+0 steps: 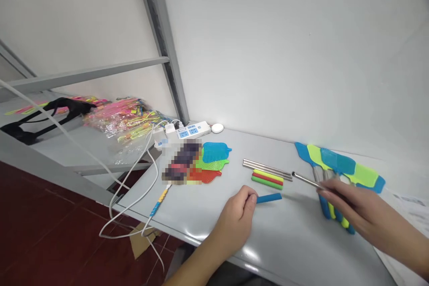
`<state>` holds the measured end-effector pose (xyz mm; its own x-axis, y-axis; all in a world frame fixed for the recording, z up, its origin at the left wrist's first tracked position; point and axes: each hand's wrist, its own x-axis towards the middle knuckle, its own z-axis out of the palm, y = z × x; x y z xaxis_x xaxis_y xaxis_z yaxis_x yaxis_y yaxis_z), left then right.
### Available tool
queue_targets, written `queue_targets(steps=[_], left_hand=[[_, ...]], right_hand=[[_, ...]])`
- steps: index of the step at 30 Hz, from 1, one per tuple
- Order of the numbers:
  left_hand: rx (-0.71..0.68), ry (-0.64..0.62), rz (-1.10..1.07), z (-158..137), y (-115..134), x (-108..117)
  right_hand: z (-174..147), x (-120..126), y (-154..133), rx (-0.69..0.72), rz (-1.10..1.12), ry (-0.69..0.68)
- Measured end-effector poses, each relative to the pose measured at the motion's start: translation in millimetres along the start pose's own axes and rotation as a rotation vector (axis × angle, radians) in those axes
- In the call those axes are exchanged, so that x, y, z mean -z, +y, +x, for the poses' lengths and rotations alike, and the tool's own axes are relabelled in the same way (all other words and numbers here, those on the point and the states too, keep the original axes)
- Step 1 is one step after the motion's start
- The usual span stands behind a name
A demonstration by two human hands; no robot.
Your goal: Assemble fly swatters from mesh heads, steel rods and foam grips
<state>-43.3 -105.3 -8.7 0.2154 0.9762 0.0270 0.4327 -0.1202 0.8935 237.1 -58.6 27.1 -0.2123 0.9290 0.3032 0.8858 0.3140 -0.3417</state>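
My left hand (238,214) is closed around a blue handle sleeve (270,198), whose free end points right. In my right hand (348,201) is a thin metal rod (306,180), pinched between thumb and fingers, its tip pointing left. The rod and the blue sleeve are apart. Between the hands, farther back, several metal rods (266,168) lie side by side. Just in front of them are a yellow sleeve (268,175), a red sleeve (267,178) and a green sleeve (266,182). Fly swatters (338,165) with blue and yellow-green heads lie partly behind my right hand.
Loose swatter heads in blue (216,152), green (214,164) and red (206,175) lie beside a pixelated phone-like object (182,163). Behind stands a power strip (194,130); white cables (156,174) hang over the table's left edge. Bagged colourful items (124,118) fill the shelf at left.
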Motion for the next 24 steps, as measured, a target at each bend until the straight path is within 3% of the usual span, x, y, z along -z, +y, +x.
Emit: queue_targets(steps=[5,10,24], left_hand=[[-0.033,-0.086,-0.057,-17,9,-15],[-0.068,-0.097,-0.078,-15,6,-16],[-0.069,-0.133,-0.067,-11,0,-14]], right_hand=[[-78,-13,-23,-0.071,0.036,0.020],[-123,0,-18,0.038,0.013,-0.141],[-133,-1,-29,0.079,-0.056,-0.192]])
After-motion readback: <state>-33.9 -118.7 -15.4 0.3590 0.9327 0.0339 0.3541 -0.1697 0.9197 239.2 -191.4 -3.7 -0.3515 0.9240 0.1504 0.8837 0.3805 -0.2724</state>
